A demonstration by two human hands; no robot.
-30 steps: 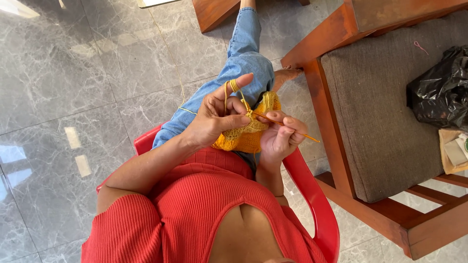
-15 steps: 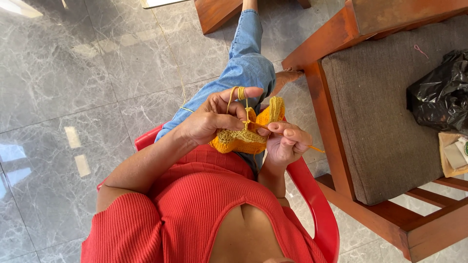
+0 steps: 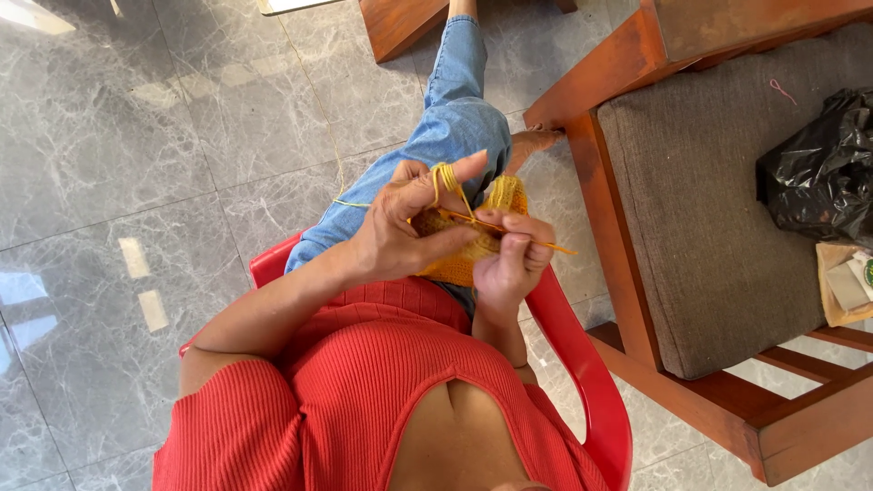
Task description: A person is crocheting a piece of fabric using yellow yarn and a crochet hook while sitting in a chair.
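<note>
My left hand (image 3: 405, 227) pinches a piece of yellow crochet work (image 3: 464, 264) over my lap, with yellow yarn (image 3: 446, 175) wrapped around its raised forefinger. A strand of that yarn trails off to the left across the floor. My right hand (image 3: 511, 259) grips a thin crochet hook (image 3: 509, 229) that lies across the work, its end sticking out to the right. Both hands are close together above my blue-jeaned leg (image 3: 450, 118). The lower part of the yellow piece is hidden behind my hands.
I sit on a red plastic chair (image 3: 582, 382) on a grey marble floor (image 3: 109, 182). To the right stands a wooden armchair (image 3: 637, 55) with a grey-brown cushion, a black plastic bag (image 3: 818, 173) and a small box on it. Another wooden piece stands at the top.
My hands shifted slightly left and lower on the work. The left forefinger lifted with the yarn loops on it, and the hook now lies more level across the piece.
</note>
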